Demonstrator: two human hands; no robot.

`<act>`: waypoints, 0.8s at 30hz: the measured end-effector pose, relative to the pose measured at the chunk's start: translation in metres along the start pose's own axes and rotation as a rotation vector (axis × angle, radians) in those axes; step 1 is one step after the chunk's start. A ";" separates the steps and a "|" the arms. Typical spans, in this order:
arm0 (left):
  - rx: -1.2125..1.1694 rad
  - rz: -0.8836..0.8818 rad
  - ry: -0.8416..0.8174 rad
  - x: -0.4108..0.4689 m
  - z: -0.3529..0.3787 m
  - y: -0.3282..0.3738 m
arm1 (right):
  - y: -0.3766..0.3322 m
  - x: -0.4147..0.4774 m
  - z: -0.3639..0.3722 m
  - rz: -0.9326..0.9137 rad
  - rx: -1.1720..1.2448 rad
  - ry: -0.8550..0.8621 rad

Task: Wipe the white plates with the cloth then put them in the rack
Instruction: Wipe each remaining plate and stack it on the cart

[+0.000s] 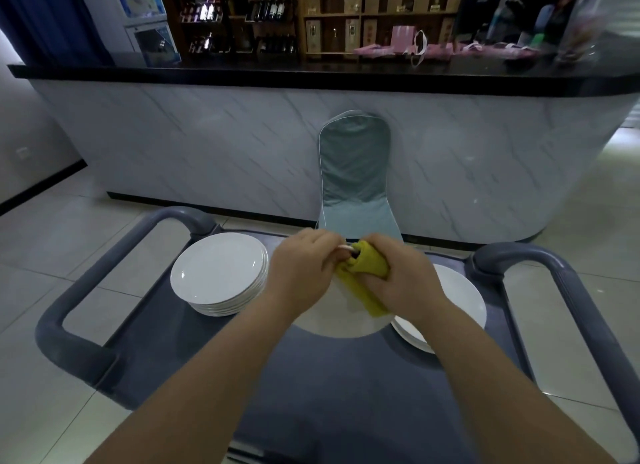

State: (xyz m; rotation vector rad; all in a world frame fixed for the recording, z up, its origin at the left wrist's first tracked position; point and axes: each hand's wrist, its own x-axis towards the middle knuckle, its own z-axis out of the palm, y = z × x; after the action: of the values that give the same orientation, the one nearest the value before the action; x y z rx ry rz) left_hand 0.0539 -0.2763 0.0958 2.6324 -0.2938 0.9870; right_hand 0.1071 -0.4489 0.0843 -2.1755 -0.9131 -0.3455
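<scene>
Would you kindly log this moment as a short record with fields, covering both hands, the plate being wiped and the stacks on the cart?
left hand: grips the far rim of the held plate
right hand: grips the yellow cloth against the plate
held plate: white, above the cart, between the two stacks
yellow cloth: bunched over the plate's far rim, trailing across its face
left stack: white plates on the cart
right stack: white plates, partly hidden by the right arm
cart: grey, looped handle on each side

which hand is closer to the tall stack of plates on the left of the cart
Left. The left hand, gripping the held plate, is just right of the stack. The right hand, holding the yellow cloth, sits farther right.
</scene>
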 end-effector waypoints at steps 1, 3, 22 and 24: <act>0.001 0.005 0.030 0.007 -0.004 0.000 | -0.003 0.006 -0.004 -0.015 0.024 0.029; -0.011 -0.059 0.104 0.014 -0.011 -0.004 | -0.004 0.012 -0.013 0.041 0.185 0.083; -0.197 -0.253 0.076 0.034 -0.026 -0.020 | -0.009 0.005 -0.016 0.182 0.419 0.105; -0.410 -0.624 0.222 0.026 -0.026 -0.027 | -0.008 -0.004 -0.007 0.327 0.578 0.146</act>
State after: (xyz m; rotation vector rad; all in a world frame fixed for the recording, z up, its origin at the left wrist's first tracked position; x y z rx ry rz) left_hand 0.0656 -0.2435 0.1256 2.0165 0.3289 0.8685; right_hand 0.0993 -0.4522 0.0918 -1.6948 -0.4823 -0.0628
